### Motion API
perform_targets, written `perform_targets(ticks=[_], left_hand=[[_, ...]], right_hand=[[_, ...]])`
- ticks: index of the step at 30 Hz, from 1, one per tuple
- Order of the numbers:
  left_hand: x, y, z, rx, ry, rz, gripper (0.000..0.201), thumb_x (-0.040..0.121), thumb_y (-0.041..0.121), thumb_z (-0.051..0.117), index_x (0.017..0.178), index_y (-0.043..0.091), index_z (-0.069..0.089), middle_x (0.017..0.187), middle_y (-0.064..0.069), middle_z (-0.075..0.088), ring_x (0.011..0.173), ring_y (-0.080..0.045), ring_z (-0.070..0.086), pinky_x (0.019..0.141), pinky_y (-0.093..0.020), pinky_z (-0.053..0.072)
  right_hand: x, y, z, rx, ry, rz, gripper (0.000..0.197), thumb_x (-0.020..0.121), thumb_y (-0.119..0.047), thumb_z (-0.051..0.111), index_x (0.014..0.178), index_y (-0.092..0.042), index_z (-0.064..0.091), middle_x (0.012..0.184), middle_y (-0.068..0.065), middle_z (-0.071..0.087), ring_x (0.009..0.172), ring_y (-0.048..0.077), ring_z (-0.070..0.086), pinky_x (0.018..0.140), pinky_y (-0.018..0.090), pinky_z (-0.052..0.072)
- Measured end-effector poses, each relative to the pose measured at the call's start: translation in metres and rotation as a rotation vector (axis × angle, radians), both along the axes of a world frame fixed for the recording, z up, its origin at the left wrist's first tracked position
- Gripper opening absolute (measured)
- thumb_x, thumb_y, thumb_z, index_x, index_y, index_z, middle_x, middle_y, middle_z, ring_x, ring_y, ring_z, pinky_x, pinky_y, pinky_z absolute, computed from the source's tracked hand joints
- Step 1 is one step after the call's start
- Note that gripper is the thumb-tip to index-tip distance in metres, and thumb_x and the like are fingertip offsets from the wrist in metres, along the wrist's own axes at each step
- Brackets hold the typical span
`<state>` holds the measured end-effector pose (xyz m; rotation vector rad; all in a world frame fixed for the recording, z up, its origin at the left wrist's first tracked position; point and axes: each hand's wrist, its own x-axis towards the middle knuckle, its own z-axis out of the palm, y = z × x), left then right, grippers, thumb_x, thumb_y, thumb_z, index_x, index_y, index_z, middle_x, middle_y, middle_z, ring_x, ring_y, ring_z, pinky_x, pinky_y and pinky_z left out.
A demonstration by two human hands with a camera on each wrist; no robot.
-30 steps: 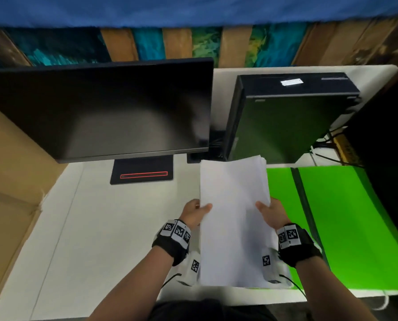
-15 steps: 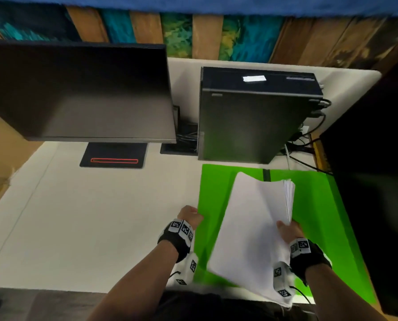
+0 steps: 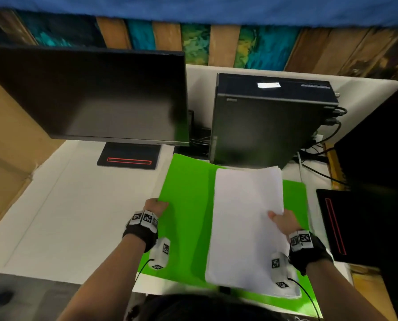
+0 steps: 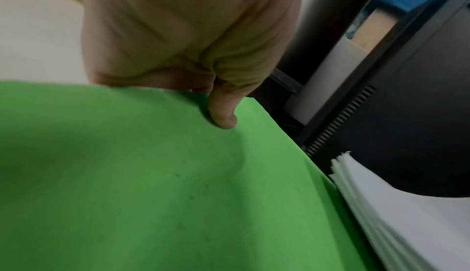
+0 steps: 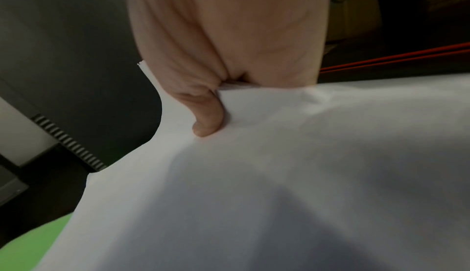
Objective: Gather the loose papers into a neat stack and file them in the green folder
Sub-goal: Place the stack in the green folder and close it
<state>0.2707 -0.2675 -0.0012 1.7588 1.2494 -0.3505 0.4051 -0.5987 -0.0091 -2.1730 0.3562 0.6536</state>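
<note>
A green folder [image 3: 188, 205] lies open on the white desk, in front of the computer tower. A white paper stack [image 3: 246, 218] sits over the folder's right half. My right hand [image 3: 282, 220] pinches the stack at its right edge, thumb on top; the right wrist view shows the thumb [image 5: 207, 118] pressing into the paper stack [image 5: 305, 175]. My left hand [image 3: 156, 206] grips the folder's left flap by its outer edge. In the left wrist view the thumb [image 4: 223, 114] lies on the green folder [image 4: 152, 175], with the paper stack [image 4: 396, 205] at the right.
A black monitor [image 3: 87, 96] and its base [image 3: 128, 156] stand at the back left. A black computer tower [image 3: 267, 121] with cables [image 3: 318, 147] stands just behind the folder. A second monitor base [image 3: 346, 223] lies right of the folder. Cardboard [image 3: 6, 144] borders the desk's left.
The paper stack moved right from in front of me, out of my left hand, and now lies over the folder's right half. My left hand has taken hold of the folder's left flap.
</note>
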Motion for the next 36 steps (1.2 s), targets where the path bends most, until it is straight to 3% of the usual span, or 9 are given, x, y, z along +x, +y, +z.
perform_targets(ticks=[2, 6, 11, 15, 22, 27, 30, 33, 36], left_hand=[[-0.015, 0.029, 0.012, 0.037, 0.002, 0.020, 0.039, 0.089, 0.016, 0.058, 0.121, -0.005, 0.060, 0.128, -0.023, 0.060, 0.118, -0.034, 0.058, 0.091, -0.032, 0.045], [-0.042, 0.082, 0.036, 0.081, -0.013, 0.060, 0.037, 0.089, 0.011, 0.058, 0.120, -0.008, 0.059, 0.128, -0.026, 0.059, 0.113, -0.033, 0.059, 0.079, -0.026, 0.036], [-0.065, 0.131, 0.052, 0.136, -0.036, 0.094, 0.034, 0.089, 0.007, 0.056, 0.117, -0.011, 0.059, 0.101, -0.017, 0.058, 0.111, -0.027, 0.059, 0.078, -0.027, 0.034], [-0.076, 0.148, 0.062, 0.180, -0.037, 0.121, 0.042, 0.089, 0.006, 0.057, 0.125, -0.014, 0.051, 0.132, -0.030, 0.054, 0.121, -0.036, 0.053, 0.097, -0.038, 0.041], [-0.095, 0.167, 0.071, 0.181, -0.073, 0.131, 0.035, 0.090, 0.013, 0.056, 0.116, -0.012, 0.058, 0.123, -0.028, 0.060, 0.118, -0.038, 0.055, 0.095, -0.040, 0.043], [-0.095, 0.162, 0.087, 0.193, -0.121, 0.081, 0.029, 0.090, 0.015, 0.055, 0.100, -0.012, 0.060, 0.103, -0.037, 0.062, 0.102, -0.047, 0.060, 0.084, -0.048, 0.048], [-0.090, 0.150, 0.102, 0.176, -0.150, 0.037, 0.022, 0.093, 0.012, 0.046, 0.072, 0.006, 0.052, 0.066, -0.011, 0.049, 0.080, -0.030, 0.051, 0.069, -0.031, 0.037], [-0.089, 0.133, 0.125, 0.156, -0.179, -0.050, 0.016, 0.096, 0.015, 0.042, 0.101, 0.008, 0.055, 0.077, -0.007, 0.051, 0.073, -0.023, 0.048, 0.064, -0.027, 0.034], [-0.095, 0.111, 0.150, 0.091, -0.212, -0.133, 0.033, 0.097, 0.021, 0.042, 0.128, 0.012, 0.047, 0.087, -0.003, 0.054, 0.082, -0.020, 0.051, 0.071, -0.026, 0.037]], right_hand=[[-0.001, 0.015, 0.000, 0.018, -0.017, -0.013, 0.035, 0.088, -0.005, 0.059, 0.117, 0.015, 0.059, 0.123, 0.032, 0.060, 0.115, 0.039, 0.059, 0.092, 0.038, 0.045], [-0.010, 0.051, -0.002, 0.025, -0.016, -0.035, 0.038, 0.088, -0.007, 0.060, 0.118, 0.015, 0.057, 0.122, 0.030, 0.060, 0.114, 0.040, 0.059, 0.092, 0.037, 0.045], [-0.025, 0.103, -0.011, -0.013, 0.008, -0.015, 0.042, 0.089, -0.010, 0.060, 0.121, 0.016, 0.054, 0.124, 0.031, 0.058, 0.115, 0.043, 0.056, 0.093, 0.039, 0.044], [-0.036, 0.144, -0.019, -0.033, 0.012, 0.053, 0.041, 0.089, -0.007, 0.058, 0.124, 0.015, 0.053, 0.129, 0.031, 0.056, 0.118, 0.041, 0.055, 0.095, 0.040, 0.043], [-0.049, 0.183, -0.022, -0.143, 0.031, 0.110, 0.041, 0.087, -0.015, 0.059, 0.124, 0.003, 0.058, 0.127, 0.023, 0.060, 0.118, 0.040, 0.055, 0.096, 0.038, 0.043], [-0.050, 0.186, -0.022, -0.206, 0.056, 0.130, 0.044, 0.083, -0.019, 0.063, 0.123, -0.001, 0.057, 0.126, 0.021, 0.061, 0.116, 0.039, 0.056, 0.096, 0.038, 0.045], [-0.048, 0.188, -0.013, -0.211, 0.053, 0.102, 0.052, 0.082, -0.015, 0.064, 0.128, 0.000, 0.045, 0.129, 0.022, 0.055, 0.118, 0.039, 0.053, 0.094, 0.036, 0.043], [-0.042, 0.194, 0.002, -0.272, 0.017, 0.130, 0.063, 0.083, -0.015, 0.063, 0.135, -0.001, 0.031, 0.136, 0.025, 0.039, 0.123, 0.043, 0.045, 0.100, 0.043, 0.041], [-0.039, 0.215, 0.024, -0.156, -0.107, 0.227, 0.060, 0.084, -0.024, 0.065, 0.133, -0.005, 0.038, 0.135, 0.021, 0.043, 0.122, 0.039, 0.048, 0.101, 0.041, 0.041]])
